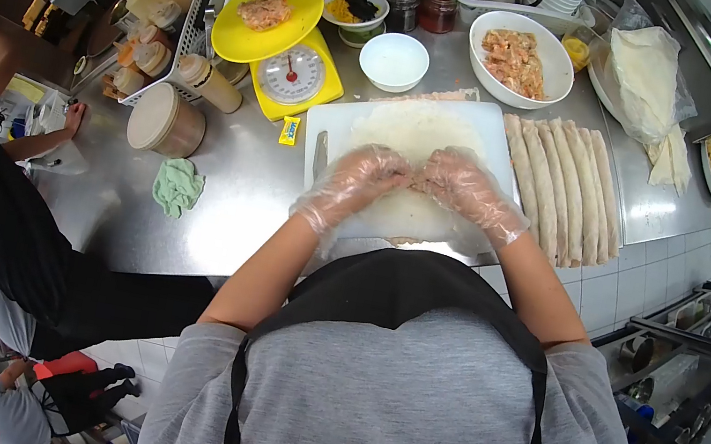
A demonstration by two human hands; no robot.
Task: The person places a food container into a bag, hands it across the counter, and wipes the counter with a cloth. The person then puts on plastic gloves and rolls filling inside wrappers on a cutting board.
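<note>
My left hand (357,182) and my right hand (472,190), both in clear plastic gloves, meet over a white cutting board (484,129). Their fingers are closed together at the middle of a thin pale sheet (410,129) that lies on the board. Between the fingertips a little pinkish filling shows, mostly hidden by the gloves. Several long pale rolls (561,187) lie side by side just right of the board. Behind it stand a small white bowl (394,60) and a large white bowl (522,61) of pinkish filling.
A yellow scale (291,77) with filling on its plate stands at the back left, near a lidded tub (166,120) and a green cloth (178,187). Stacked pale sheets (644,78) lie at the right. A person in black (0,188) leans at the counter's left.
</note>
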